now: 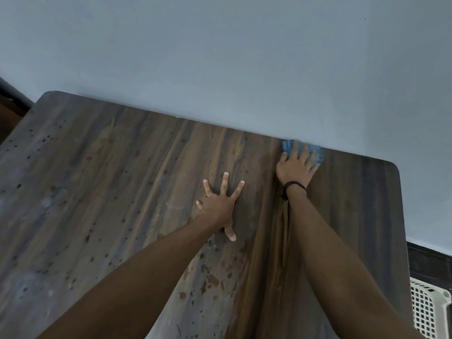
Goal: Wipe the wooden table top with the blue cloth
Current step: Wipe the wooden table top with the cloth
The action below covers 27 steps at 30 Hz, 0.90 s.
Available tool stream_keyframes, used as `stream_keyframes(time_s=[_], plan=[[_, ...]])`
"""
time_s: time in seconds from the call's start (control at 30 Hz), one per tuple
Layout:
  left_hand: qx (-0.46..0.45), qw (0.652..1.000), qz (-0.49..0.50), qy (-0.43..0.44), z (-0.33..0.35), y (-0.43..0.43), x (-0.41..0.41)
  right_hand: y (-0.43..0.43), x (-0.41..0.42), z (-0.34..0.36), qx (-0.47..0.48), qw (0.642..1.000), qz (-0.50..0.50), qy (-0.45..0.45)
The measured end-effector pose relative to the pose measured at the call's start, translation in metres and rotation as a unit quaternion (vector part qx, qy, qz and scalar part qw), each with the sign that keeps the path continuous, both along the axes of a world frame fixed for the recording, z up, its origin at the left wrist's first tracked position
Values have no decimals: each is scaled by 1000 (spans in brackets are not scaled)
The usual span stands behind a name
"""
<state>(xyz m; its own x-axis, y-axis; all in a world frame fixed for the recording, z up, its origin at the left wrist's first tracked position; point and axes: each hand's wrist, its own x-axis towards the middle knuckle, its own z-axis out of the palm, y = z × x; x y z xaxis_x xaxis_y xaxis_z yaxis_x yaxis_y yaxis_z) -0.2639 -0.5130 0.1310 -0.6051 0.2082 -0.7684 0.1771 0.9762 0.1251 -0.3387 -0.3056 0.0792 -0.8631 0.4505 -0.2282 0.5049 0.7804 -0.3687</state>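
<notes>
The wooden table top (102, 182) fills the lower part of the head view, dark brown with streaky grain and many small spots and stains. My right hand (294, 167) presses the blue cloth (315, 152) flat against the table at its far edge, close to the wall; most of the cloth is hidden under my fingers. A black band sits on that wrist. My left hand (220, 204) lies flat on the table near the middle, fingers spread wide, holding nothing. A darker, wet-looking strip runs along the table beneath my right arm.
A pale grey-blue wall (220, 57) stands directly behind the table's far edge. A white lattice basket (430, 307) sits on the floor beyond the table's right edge. Dark furniture (9, 104) shows at the far left.
</notes>
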Motion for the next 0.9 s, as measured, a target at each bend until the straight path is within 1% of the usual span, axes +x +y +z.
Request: stream_keyframes(time_s=[0.03,0.1,0.13,0.17,0.2,0.27,0.3,0.37,0.4,0.43,0.5,0.53,0.57,0.6,0.67,0.7,0.73,0.83,0.87,0.9], plan=[[-1,1000,2,-2,1,1,-1,-9,-2,1,2,998,60,2],[1,1000,2,-5,3,2,-1,-17,-1,-1,7,983,185,10],[6,1000,2,-5,3,1,0,-13,-1,-2,10,976,216,13],[10,1000,2,-3,2,-1,0,-5,0,-3,14,977,212,17],[11,1000,0,0,2,-3,0,5,2,-5,20,984,177,25],[6,1000,-4,5,0,-4,0,31,12,-10,30,997,50,45],[2,1000,-2,4,-1,-3,0,39,15,-11,26,999,-9,42],[-4,1000,2,-3,-2,0,-1,32,11,-10,12,997,-72,18],[-2,1000,4,-6,-3,2,-2,19,4,-8,6,998,-69,8],[1,1000,6,-7,-3,3,-2,3,-4,-6,0,999,-32,2],[7,1000,6,-2,-1,0,-1,-24,-15,-6,6,995,97,11],[9,1000,5,0,0,-2,-1,-28,-17,-8,13,989,143,21],[9,1000,3,1,1,-2,0,-25,-18,-9,16,988,154,28],[10,1000,2,2,1,-3,1,-16,-19,-9,16,990,134,29],[9,1000,0,5,-1,-3,0,-2,-23,-10,15,998,58,29],[8,1000,1,4,-3,-3,-1,-3,-24,-10,10,999,35,19],[8,1000,1,3,-5,-2,-3,-10,-23,-9,7,999,42,9],[18,1000,-7,13,-11,-4,-1,-27,-2,-7,10,986,163,19],[22,1000,-11,18,-11,-6,0,-23,12,-6,16,982,188,27],[30,999,-11,22,-12,-10,0,-15,26,-6,28,980,192,36]])
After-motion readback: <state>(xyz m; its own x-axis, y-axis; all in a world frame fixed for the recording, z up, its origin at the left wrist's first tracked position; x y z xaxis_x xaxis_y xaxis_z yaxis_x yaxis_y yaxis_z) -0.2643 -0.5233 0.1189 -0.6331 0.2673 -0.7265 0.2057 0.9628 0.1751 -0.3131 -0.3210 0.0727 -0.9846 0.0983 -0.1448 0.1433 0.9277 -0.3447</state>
